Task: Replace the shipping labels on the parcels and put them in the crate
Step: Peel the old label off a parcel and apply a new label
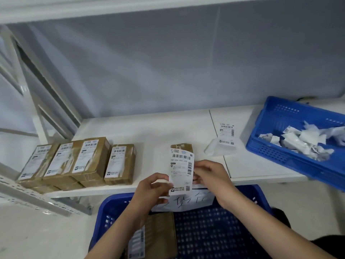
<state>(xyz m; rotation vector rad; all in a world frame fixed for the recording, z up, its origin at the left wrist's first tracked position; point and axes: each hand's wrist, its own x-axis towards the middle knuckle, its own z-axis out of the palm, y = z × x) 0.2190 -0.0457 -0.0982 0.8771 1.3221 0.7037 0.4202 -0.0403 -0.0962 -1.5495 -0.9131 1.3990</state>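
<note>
I hold a white shipping label (181,171) upright above the table's front edge. My left hand (153,187) pinches its lower left edge and my right hand (209,173) pinches its right edge. Just behind the label lies a brown parcel (182,147), mostly hidden by it. Several brown parcels (80,161) with labels sit in a row at the left of the white table (158,128). Below me stands a blue crate (205,227) holding one labelled parcel (156,236).
A second shipping label (226,134) on curled backing lies on the table to the right. A blue tray (276,146) of torn label scraps sits tilted at the far right. A metal shelf frame (37,195) runs along the left.
</note>
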